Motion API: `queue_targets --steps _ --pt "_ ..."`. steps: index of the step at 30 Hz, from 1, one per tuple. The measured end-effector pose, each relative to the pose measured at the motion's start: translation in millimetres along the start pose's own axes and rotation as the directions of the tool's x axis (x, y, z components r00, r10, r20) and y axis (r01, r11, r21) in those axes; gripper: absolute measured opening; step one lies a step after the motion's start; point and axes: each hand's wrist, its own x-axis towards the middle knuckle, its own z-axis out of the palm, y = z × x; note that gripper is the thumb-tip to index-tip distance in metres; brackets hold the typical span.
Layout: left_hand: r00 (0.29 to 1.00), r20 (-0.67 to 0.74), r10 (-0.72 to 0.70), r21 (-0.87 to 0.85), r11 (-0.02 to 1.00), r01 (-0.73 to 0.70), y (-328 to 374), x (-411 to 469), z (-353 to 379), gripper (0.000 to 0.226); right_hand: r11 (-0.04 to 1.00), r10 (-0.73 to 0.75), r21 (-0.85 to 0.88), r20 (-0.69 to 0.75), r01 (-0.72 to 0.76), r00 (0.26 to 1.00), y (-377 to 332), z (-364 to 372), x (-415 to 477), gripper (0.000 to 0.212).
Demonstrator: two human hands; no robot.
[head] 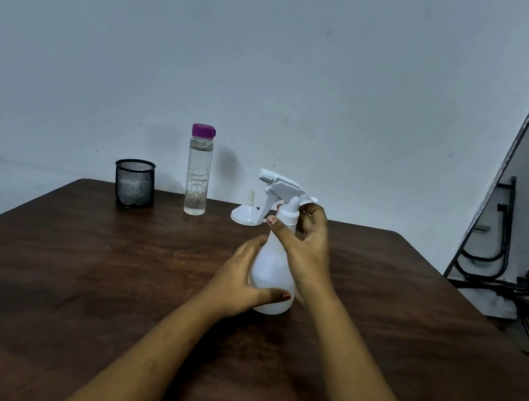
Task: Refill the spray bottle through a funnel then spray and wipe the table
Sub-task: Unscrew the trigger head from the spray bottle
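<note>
On table, spray bottle, left fingers low, right fingers high

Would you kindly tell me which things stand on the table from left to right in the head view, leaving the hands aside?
mesh cup → water bottle → funnel → spray bottle

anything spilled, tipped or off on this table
Nothing stands out. The white plastic spray bottle is upright, held by the left hand and right hand; the clear purple-capped water bottle and black mesh cup stand upright; the brown wooden table shows no puddle. The white funnel rests mouth down.
</note>
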Motion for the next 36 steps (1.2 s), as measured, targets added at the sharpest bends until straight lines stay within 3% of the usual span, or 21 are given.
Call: queue_targets --steps 3,9,13,16,20,24,28,31,34,36 --pt "1.000 -0.007 0.000 -0.015 1.000 0.000 0 0 0 0.089 0.998 -0.018 -0.063 -0.085 0.013 0.996 2 0 3 0.033" --pt "1.000 -0.019 -0.005 -0.034 0.999 0.005 1 -1 0 0.082 0.998 0.043 0.042 0.059 -0.046 0.997 1 -11 6 0.022" --pt "1.000 -0.016 0.009 -0.015 1.000 -0.009 1 0 0 0.081 0.980 0.085 0.169 0.115 -0.104 0.990 -2 -12 7 0.025" --pt "1.000 -0.016 -0.001 -0.021 1.000 0.000 0 0 0 0.086 0.998 0.032 0.057 0.140 -0.041 0.990 -3 -5 4 0.020" --pt "1.000 -0.015 0.004 -0.001 1.000 -0.004 -2 1 1 0.095 0.992 -0.051 -0.120 -0.005 0.050 0.999 -1 -1 5 0.026" --pt "1.000 -0.018 0.007 -0.029 1.000 -0.008 -1 0 1 0.086 0.988 -0.069 -0.139 -0.039 0.063 0.997 -1 -1 7 0.026" --pt "1.000 -0.026 0.008 -0.042 0.999 -0.009 -2 1 1 0.079 1.000 0.004 0.004 0.019 -0.004 1.000 1 -5 8 0.023" --pt "1.000 -0.022 -0.001 -0.037 0.999 0.000 -4 1 2 0.083 0.995 -0.047 -0.083 0.040 0.051 0.998 1 -5 6 0.023" --pt "1.000 -0.017 -0.001 -0.024 1.000 0.000 -5 3 1 0.093 0.974 -0.073 -0.217 -0.051 0.061 0.996 3 1 9 0.032" --pt "1.000 -0.013 -0.011 -0.012 1.000 0.011 -5 3 1 0.096 0.977 -0.056 -0.207 -0.065 0.041 0.996 0 4 11 0.037"
